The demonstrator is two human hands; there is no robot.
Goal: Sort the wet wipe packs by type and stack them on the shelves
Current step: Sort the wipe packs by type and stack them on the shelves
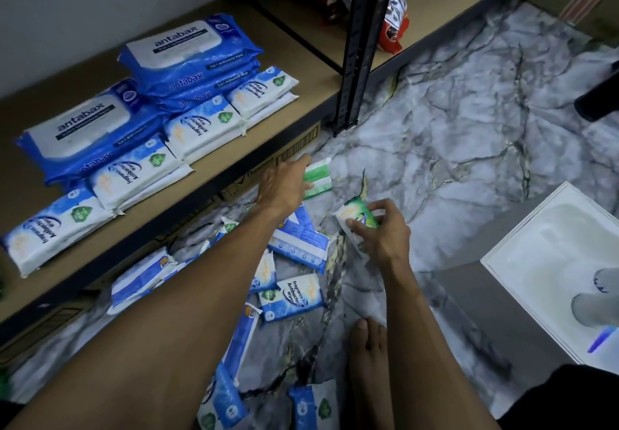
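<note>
Nearest us, blue-and-white soft plastic wipe packs (291, 297) lie scattered and unsorted on the grey marble-patterned floor (469, 128). Just beyond them, our right grip (385, 235) pinches a small green-and-white wipe pack (355, 218) between thumb and curled fingers, held tilted clear of the floor.

Farther out and to its left, our left grip (284, 185) lies on a green-striped white wipe pack (318, 178), which is flat on the floor at the foot of the shelf. The pack sticks out to the right of the grip. The index finger runs straight along its far edge and the thumb is hidden, so we cannot tell whether it is grasped.

Beyond and to the left, the tan shelf board (301, 47) carries large blue "antabax" packs (191, 51) and a front row of white-and-blue packs (201, 128). We judge the left grip the nearer to it, so the lift goes up and leftward.
</note>
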